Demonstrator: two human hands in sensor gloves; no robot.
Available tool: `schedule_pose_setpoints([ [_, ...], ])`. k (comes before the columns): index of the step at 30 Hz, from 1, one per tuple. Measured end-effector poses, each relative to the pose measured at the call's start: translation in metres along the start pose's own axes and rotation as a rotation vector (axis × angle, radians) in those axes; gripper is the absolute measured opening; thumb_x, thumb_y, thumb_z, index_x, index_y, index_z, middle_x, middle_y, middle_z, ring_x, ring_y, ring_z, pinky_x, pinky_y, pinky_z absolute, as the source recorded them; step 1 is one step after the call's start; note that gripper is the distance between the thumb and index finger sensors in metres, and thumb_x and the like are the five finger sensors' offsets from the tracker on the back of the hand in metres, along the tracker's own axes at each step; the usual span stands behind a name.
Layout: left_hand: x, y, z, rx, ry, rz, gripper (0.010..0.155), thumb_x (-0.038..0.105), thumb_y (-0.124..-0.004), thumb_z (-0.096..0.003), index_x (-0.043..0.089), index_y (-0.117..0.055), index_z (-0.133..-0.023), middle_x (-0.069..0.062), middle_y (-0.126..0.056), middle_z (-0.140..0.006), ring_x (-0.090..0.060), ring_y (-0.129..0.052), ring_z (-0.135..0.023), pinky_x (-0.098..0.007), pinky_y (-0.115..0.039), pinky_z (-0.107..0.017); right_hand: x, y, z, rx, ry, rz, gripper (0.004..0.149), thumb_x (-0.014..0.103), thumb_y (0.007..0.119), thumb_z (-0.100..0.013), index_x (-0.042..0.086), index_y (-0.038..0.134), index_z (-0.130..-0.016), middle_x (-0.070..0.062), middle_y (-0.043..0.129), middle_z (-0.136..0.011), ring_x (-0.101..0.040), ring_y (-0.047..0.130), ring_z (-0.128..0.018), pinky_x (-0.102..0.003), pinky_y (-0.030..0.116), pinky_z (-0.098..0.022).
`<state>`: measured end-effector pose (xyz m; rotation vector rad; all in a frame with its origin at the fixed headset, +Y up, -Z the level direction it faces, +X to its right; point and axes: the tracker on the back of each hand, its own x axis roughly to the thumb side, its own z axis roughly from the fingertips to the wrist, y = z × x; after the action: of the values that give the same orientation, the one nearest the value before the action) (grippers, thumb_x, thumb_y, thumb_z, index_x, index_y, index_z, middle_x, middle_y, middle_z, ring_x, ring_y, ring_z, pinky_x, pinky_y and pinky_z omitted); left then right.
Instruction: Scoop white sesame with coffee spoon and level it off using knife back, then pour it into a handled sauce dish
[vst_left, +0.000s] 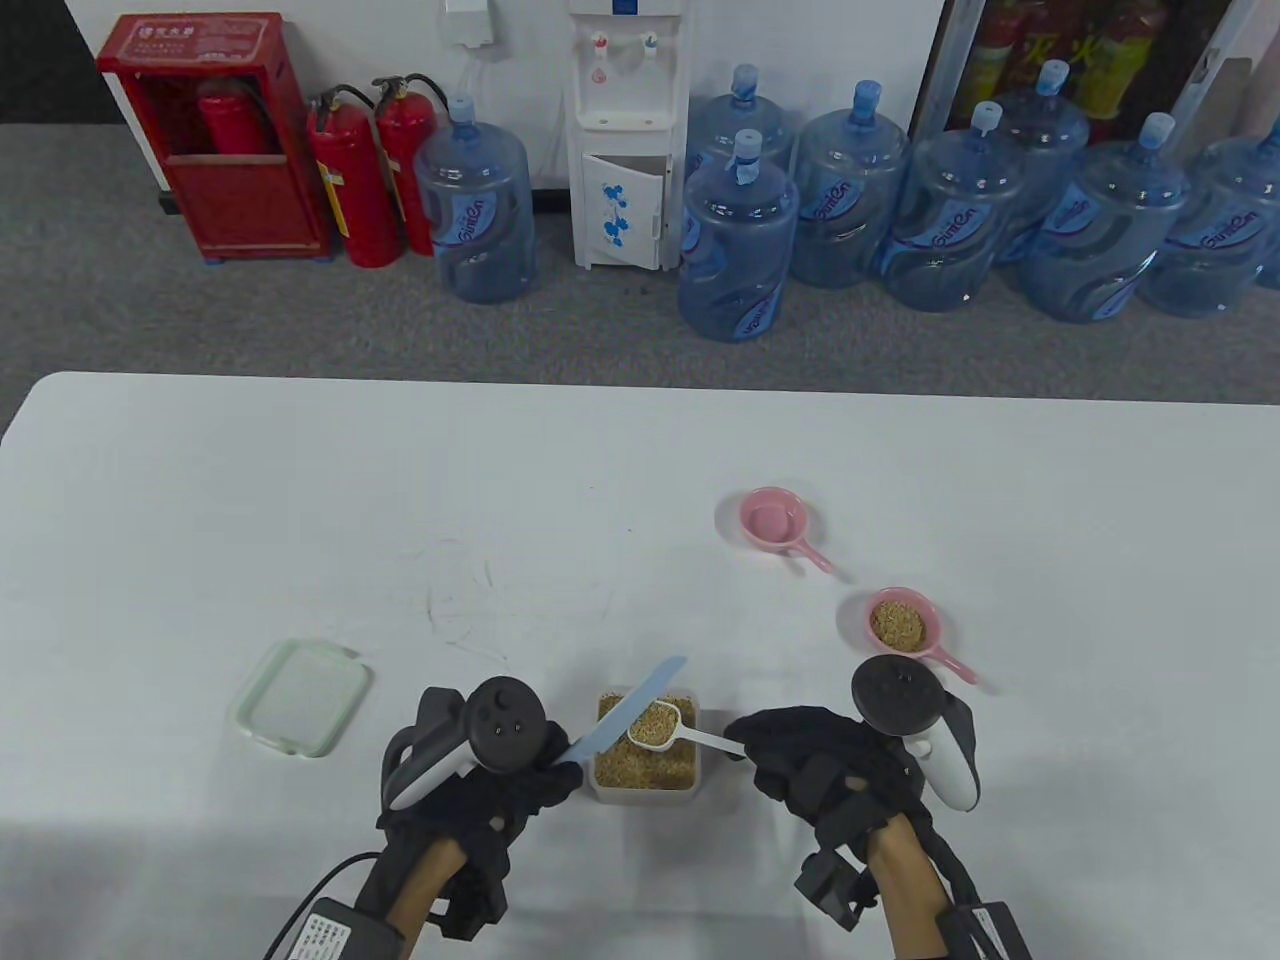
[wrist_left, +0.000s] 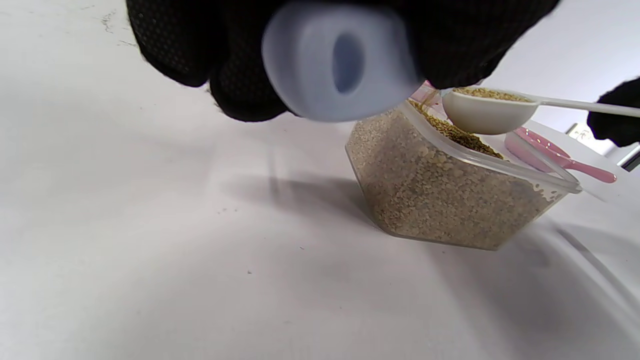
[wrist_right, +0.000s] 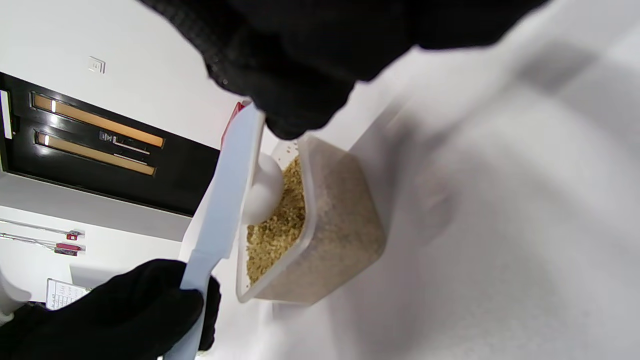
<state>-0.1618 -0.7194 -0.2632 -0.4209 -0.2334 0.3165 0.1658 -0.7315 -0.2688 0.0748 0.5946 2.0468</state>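
Observation:
A clear tub of sesame (vst_left: 646, 755) (wrist_left: 440, 195) (wrist_right: 320, 230) stands near the table's front edge. My right hand (vst_left: 800, 760) pinches the handle of a white coffee spoon (vst_left: 660, 725) (wrist_left: 485, 112) (wrist_right: 262, 192), heaped with sesame, just above the tub. My left hand (vst_left: 500, 780) (wrist_right: 105, 305) grips a pale blue knife (vst_left: 630, 705) (wrist_left: 340, 62) (wrist_right: 225, 200); its blade lies slanted along the spoon bowl's left rim. A pink handled sauce dish (vst_left: 900, 625) (wrist_left: 560, 157) with sesame in it sits to the right. A second pink dish (vst_left: 775, 522) holds none.
The tub's pale green lid (vst_left: 300, 697) lies to the left of my left hand. Beyond the table's far edge stand water bottles (vst_left: 740, 235), a dispenser and fire extinguishers (vst_left: 355, 180).

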Motion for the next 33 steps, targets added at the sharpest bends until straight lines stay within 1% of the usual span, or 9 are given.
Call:
schedule_pose_setpoints([
  [4, -0.003, 0.002, 0.000, 0.029, 0.017, -0.024, 0.042, 0.050, -0.078, -0.0517, 0.025, -0.085, -0.085, 0.000, -0.093, -0.071, -0.022, -0.096, -0.064, -0.053, -0.072, -0.069, 0.000, 0.000, 0.000, 0.005, -0.001, 0.003, 0.042, 0.026, 0.071, -0.060, 0.010, 0.085, -0.097, -0.007, 0.098, -0.052, -0.007, 0.089, -0.022, -0.032, 0.085, -0.019],
  [8, -0.014, 0.007, -0.001, 0.059, 0.058, 0.001, 0.042, 0.049, -0.078, -0.0528, 0.025, -0.084, -0.087, 0.000, -0.093, -0.073, -0.023, -0.096, -0.067, -0.053, -0.071, -0.069, 0.000, 0.000, 0.000, 0.002, -0.001, 0.003, 0.042, 0.026, 0.071, -0.060, 0.010, 0.085, -0.097, -0.007, 0.097, -0.052, -0.007, 0.089, -0.022, -0.032, 0.085, -0.019],
  [10, -0.022, 0.009, -0.003, 0.077, 0.097, 0.007, 0.042, 0.048, -0.078, -0.0538, 0.024, -0.083, -0.089, -0.001, -0.092, -0.075, -0.024, -0.095, -0.069, -0.054, -0.071, -0.070, 0.000, 0.000, 0.000, 0.000, 0.000, 0.003, 0.043, 0.026, 0.071, -0.060, 0.009, 0.085, -0.097, -0.007, 0.097, -0.052, -0.007, 0.089, -0.022, -0.032, 0.085, -0.019],
  [17, -0.067, 0.009, -0.018, 0.104, 0.344, -0.085, 0.043, 0.047, -0.079, -0.0542, 0.024, -0.084, -0.090, -0.001, -0.093, -0.077, -0.024, -0.096, -0.070, -0.054, -0.071, -0.070, 0.001, 0.001, 0.000, 0.003, -0.001, 0.008, 0.042, 0.026, 0.071, -0.060, 0.010, 0.085, -0.097, -0.007, 0.097, -0.052, -0.007, 0.089, -0.023, -0.032, 0.084, -0.019],
  [20, -0.084, 0.009, -0.022, 0.107, 0.405, -0.047, 0.043, 0.047, -0.080, -0.0537, 0.024, -0.084, -0.090, -0.001, -0.093, -0.076, -0.023, -0.097, -0.069, -0.053, -0.072, -0.070, 0.001, 0.001, 0.000, 0.003, -0.003, 0.010, 0.042, 0.026, 0.071, -0.060, 0.010, 0.085, -0.097, -0.007, 0.097, -0.052, -0.007, 0.089, -0.023, -0.032, 0.085, -0.019],
  [22, -0.090, 0.008, -0.023, 0.097, 0.416, -0.010, 0.043, 0.047, -0.080, -0.0536, 0.024, -0.084, -0.090, -0.001, -0.094, -0.076, -0.023, -0.097, -0.069, -0.053, -0.072, -0.070, 0.001, 0.001, 0.000, 0.003, -0.002, 0.009, 0.043, 0.027, 0.071, -0.060, 0.010, 0.085, -0.097, -0.007, 0.097, -0.052, -0.007, 0.088, -0.023, -0.032, 0.084, -0.019],
  [26, -0.093, 0.006, -0.026, 0.093, 0.441, -0.022, 0.043, 0.047, -0.080, -0.0533, 0.024, -0.085, -0.089, -0.001, -0.094, -0.076, -0.023, -0.098, -0.068, -0.053, -0.073, -0.069, 0.001, 0.001, 0.000, 0.004, -0.001, 0.011, 0.043, 0.027, 0.071, -0.060, 0.010, 0.084, -0.097, -0.007, 0.097, -0.052, -0.007, 0.088, -0.023, -0.032, 0.084, -0.019],
  [30, -0.088, 0.002, -0.028, 0.099, 0.455, -0.087, 0.043, 0.047, -0.081, -0.0532, 0.024, -0.084, -0.089, -0.001, -0.094, -0.075, -0.023, -0.098, -0.065, -0.052, -0.073, -0.069, 0.001, 0.001, 0.000, 0.003, -0.001, 0.017, 0.043, 0.026, 0.071, -0.061, 0.010, 0.084, -0.097, -0.007, 0.097, -0.052, -0.007, 0.089, -0.023, -0.032, 0.084, -0.019],
  [33, -0.080, 0.001, -0.029, 0.112, 0.465, -0.184, 0.042, 0.047, -0.082, -0.0525, 0.024, -0.086, -0.088, -0.001, -0.096, -0.074, -0.023, -0.100, -0.065, -0.052, -0.074, -0.068, 0.001, 0.002, 0.000, 0.001, 0.003, 0.027, 0.042, 0.026, 0.071, -0.061, 0.010, 0.084, -0.097, -0.007, 0.097, -0.052, -0.007, 0.088, -0.023, -0.032, 0.084, -0.019],
])
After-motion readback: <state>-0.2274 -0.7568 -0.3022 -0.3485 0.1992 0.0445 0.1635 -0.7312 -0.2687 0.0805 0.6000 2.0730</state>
